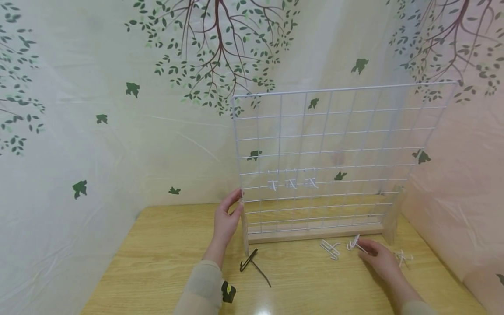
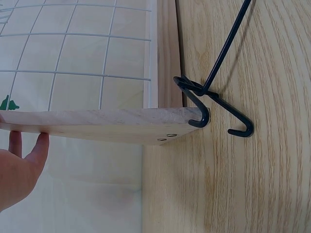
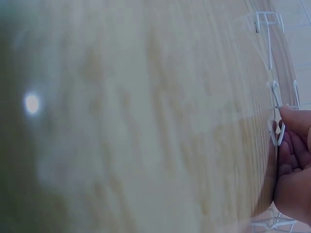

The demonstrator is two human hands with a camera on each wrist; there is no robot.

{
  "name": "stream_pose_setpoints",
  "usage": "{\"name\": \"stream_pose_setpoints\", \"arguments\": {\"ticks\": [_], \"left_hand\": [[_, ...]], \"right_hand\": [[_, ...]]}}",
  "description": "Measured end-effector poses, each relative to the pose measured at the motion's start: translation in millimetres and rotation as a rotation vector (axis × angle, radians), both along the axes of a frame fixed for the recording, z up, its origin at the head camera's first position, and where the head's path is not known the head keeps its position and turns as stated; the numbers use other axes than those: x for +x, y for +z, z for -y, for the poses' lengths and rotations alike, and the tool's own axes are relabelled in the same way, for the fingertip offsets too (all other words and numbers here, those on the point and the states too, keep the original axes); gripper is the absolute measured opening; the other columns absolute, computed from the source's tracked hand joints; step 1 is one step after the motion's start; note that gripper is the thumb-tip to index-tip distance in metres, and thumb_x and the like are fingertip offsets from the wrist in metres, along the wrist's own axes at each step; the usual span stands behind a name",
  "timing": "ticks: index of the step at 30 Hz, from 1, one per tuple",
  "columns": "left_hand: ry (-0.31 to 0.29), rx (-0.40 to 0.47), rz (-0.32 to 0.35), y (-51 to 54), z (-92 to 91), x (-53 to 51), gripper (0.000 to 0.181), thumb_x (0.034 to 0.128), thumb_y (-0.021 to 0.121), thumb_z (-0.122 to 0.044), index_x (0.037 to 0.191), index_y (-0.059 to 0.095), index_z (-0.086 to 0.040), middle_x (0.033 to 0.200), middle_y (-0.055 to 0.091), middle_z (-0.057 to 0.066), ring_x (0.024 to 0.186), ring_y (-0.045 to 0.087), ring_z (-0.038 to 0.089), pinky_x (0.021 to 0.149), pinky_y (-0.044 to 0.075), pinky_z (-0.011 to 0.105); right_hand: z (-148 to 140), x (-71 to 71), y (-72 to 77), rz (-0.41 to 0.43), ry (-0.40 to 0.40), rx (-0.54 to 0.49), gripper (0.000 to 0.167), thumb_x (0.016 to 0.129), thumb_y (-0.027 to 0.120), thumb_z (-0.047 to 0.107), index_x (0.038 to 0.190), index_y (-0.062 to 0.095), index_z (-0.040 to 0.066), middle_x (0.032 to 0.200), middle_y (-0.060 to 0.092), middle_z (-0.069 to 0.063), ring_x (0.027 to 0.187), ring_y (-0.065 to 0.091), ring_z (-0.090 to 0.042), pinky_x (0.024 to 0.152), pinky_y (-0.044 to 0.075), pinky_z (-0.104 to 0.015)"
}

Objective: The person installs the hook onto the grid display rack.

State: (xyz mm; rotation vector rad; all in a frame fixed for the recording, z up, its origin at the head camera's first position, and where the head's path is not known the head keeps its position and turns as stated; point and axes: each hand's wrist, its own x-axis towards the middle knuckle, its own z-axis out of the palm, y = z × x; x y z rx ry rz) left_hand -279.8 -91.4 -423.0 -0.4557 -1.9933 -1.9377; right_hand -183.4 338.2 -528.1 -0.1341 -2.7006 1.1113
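My left hand (image 1: 226, 225) grips the upper end of the wooden side post (image 2: 97, 118) of a white wire grid rack (image 1: 301, 131), with its fingertips against the wood. A white wire hook (image 1: 356, 240) is pinched between the thumb and fingers of my right hand (image 1: 379, 258), low in front of the rack's right part. White hooks (image 1: 291, 183) hang in a row on the grid. On the table lie other white hooks (image 1: 330, 249) left of that hand and another white hook (image 1: 403, 258) to its right.
A black wire hook (image 1: 252, 262) lies by the left foot of the rack on the wood-grain table (image 1: 157, 253). Behind stands a pale sheet (image 1: 189, 131) printed with branches and leaves. A pinkish sheet (image 1: 464, 175) borders the right edge.
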Motion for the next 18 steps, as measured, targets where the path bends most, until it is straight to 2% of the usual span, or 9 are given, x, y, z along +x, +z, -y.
{"name": "stream_pose_setpoints", "arguments": {"ticks": [4, 8, 13, 18], "left_hand": [[0.008, -0.009, -0.043, -2.6, 0.4, -1.3, 0.042, 0.0919, 0.062, 0.004, 0.133, 0.061, -0.004, 0.13, 0.063, 0.011, 0.12, 0.055, 0.03, 0.095, 0.051, 0.052], [0.013, -0.016, -0.08, -4.8, 0.3, -2.4, 0.041, 0.0914, 0.062, 0.005, 0.132, 0.061, -0.004, 0.129, 0.064, 0.01, 0.118, 0.056, 0.03, 0.093, 0.053, 0.051], [-0.002, 0.002, -0.03, -2.2, 0.0, -1.2, 0.041, 0.0926, 0.063, 0.003, 0.133, 0.061, -0.004, 0.131, 0.062, 0.013, 0.122, 0.054, 0.032, 0.096, 0.05, 0.052], [0.0, 0.01, -0.011, -0.9, -0.6, -0.7, 0.041, 0.0933, 0.062, 0.004, 0.134, 0.059, -0.002, 0.133, 0.06, 0.016, 0.124, 0.052, 0.034, 0.098, 0.05, 0.052]], "right_hand": [[0.6, -1.6, -0.5, -0.005, -0.006, 0.009, 0.036, 0.092, 0.071, 0.013, 0.122, 0.063, -0.006, 0.121, 0.063, -0.027, 0.105, 0.061, -0.036, 0.091, 0.048, -0.046], [0.1, -2.5, -0.4, 0.0, -0.009, 0.011, 0.036, 0.092, 0.07, 0.014, 0.121, 0.063, -0.006, 0.121, 0.064, -0.027, 0.106, 0.06, -0.037, 0.093, 0.046, -0.05], [-1.4, -3.9, -1.4, 0.012, -0.014, 0.018, 0.035, 0.092, 0.07, 0.015, 0.12, 0.064, -0.005, 0.12, 0.065, -0.025, 0.104, 0.061, -0.035, 0.092, 0.046, -0.047], [-2.8, -4.9, -1.7, 0.014, -0.018, 0.011, 0.035, 0.092, 0.07, 0.017, 0.12, 0.065, -0.005, 0.119, 0.065, -0.025, 0.104, 0.061, -0.036, 0.092, 0.045, -0.051]]}}
